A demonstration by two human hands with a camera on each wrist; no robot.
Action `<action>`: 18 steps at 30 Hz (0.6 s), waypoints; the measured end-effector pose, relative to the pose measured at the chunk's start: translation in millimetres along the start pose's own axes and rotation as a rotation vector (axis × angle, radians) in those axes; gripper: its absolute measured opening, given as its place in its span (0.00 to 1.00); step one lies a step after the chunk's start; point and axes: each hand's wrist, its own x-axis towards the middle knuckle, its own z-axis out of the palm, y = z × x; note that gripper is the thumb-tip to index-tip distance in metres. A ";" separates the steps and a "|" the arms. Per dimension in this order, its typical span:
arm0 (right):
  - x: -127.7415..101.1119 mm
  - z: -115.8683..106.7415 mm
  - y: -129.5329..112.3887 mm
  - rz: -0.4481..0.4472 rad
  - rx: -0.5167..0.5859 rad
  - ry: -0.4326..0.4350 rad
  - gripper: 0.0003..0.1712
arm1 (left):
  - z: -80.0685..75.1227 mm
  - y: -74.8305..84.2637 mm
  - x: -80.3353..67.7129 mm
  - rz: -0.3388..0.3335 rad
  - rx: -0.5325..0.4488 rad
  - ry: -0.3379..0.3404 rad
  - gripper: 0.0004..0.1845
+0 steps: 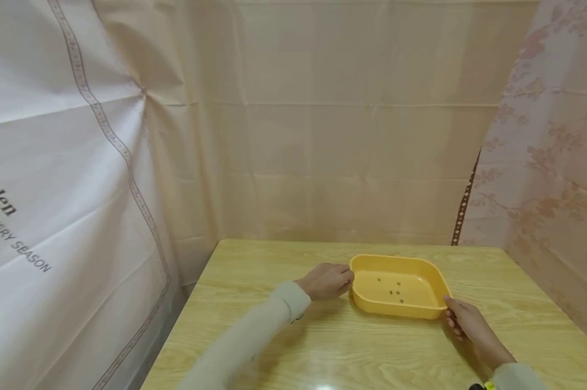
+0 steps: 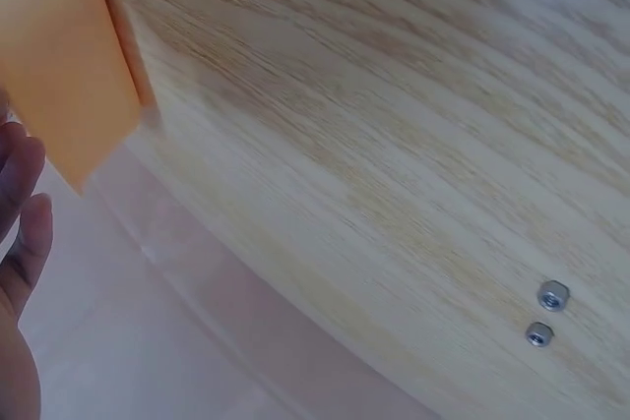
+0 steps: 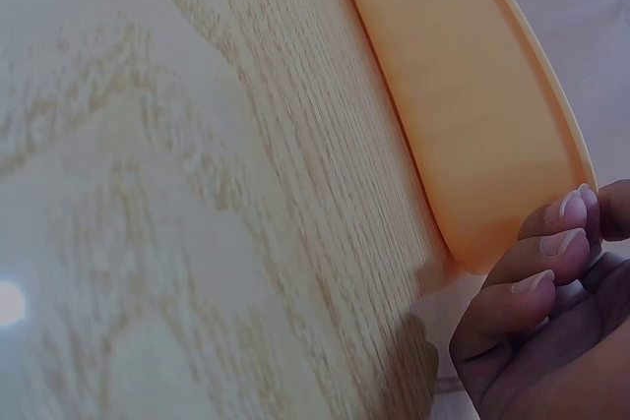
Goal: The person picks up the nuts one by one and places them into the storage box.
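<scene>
A shallow yellow plastic tray with rounded corners is at the right half of the table, several small grey pieces scattered over its floor. At the tray's left end, my left hand holds the rim with curled fingers. My right hand pinches the front right corner, thumb on the rim and fingers below it outside. In the right wrist view, the fingertips press against the tray's outer wall. Two metal nuts lie on the wood in the left wrist view.
The light wood-grain table reaches back to a beige cloth curtain. White printed cloth hangs along the left and floral cloth along the right. A small black-and-yellow object shows by the right sleeve at the bottom edge.
</scene>
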 end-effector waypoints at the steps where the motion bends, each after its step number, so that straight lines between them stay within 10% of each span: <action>1: 0.1 0.1 0.1 -0.001 0.001 -0.002 0.29 | -1.0 1.0 0.8 -0.004 -0.003 -0.007 0.07; 18: -2.2 2.7 -1.4 -0.011 0.013 0.015 0.29 | -0.3 10.3 11.9 -0.003 0.004 -0.027 0.05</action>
